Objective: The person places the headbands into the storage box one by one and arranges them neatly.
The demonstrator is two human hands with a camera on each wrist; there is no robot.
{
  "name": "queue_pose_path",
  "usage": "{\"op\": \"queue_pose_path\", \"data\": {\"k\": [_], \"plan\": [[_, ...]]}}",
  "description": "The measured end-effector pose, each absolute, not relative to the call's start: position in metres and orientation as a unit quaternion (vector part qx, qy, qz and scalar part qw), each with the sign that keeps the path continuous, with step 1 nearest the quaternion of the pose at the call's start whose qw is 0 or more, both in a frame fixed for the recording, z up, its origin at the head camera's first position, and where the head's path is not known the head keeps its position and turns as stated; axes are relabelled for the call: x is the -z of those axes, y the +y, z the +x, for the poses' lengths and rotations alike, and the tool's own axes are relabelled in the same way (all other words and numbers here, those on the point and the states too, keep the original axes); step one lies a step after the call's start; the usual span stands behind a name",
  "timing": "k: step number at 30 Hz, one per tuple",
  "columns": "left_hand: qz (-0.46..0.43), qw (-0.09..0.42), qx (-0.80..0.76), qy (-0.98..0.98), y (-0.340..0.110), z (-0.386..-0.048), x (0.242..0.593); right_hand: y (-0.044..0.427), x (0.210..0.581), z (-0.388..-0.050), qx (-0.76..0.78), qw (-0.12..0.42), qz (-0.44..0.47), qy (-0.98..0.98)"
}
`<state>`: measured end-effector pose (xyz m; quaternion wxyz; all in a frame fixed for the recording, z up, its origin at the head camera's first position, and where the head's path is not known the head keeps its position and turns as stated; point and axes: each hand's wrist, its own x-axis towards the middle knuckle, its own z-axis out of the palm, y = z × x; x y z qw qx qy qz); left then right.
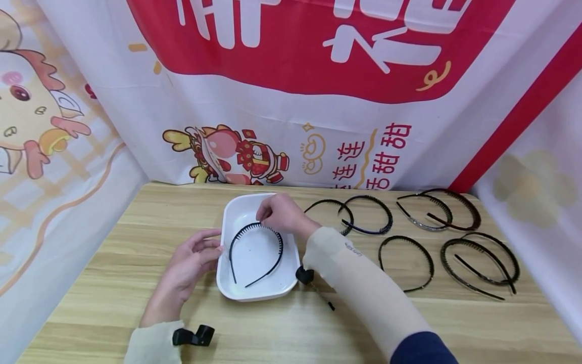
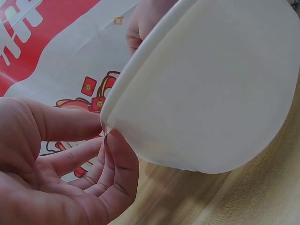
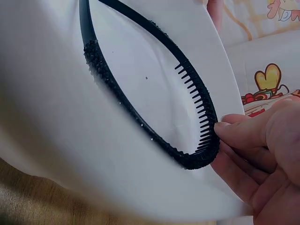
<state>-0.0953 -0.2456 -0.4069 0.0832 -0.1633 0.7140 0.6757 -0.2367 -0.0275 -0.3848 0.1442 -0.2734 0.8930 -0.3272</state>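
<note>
A white plastic basin [image 1: 261,296] stands on the wooden table in the head view. My left hand [image 1: 193,260] is at its left side; in the left wrist view, the thumb and fingertips pinch the basin's rim [image 2: 140,56]. Inside the basin is a black toothed headband [image 1: 281,247] with a studded, rough outer surface, its two ends toward me. My right hand [image 1: 283,213] reaches over the far part of the basin. As the right wrist view shows, its thumb and fingers pinch the top of the headband's arc [image 3: 210,105].
Several more headbands lie to the right: a dark pair [image 1: 391,217] behind my right forearm, a single black one [image 1: 432,263], a silver-decorated one [image 1: 425,225] beside a brown one [image 1: 475,217], and an overlapping pair [image 1: 514,268]. Printed cloth [image 1: 291,136] hangs behind the table.
</note>
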Motion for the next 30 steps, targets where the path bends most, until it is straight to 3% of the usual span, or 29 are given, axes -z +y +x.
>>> {"op": "queue_pose_path", "data": {"k": [16,30], "plan": [[-0.167,0.081,-0.676,0.713,-0.245,-0.095,0.406,-0.028,0.385,-0.234,0.332,0.134,-0.250,0.899],[-0.161,0.083,-0.677,0.713,-0.244,-0.094,0.407,0.006,0.380,-0.224,0.468,0.141,-0.191,0.851]]}}
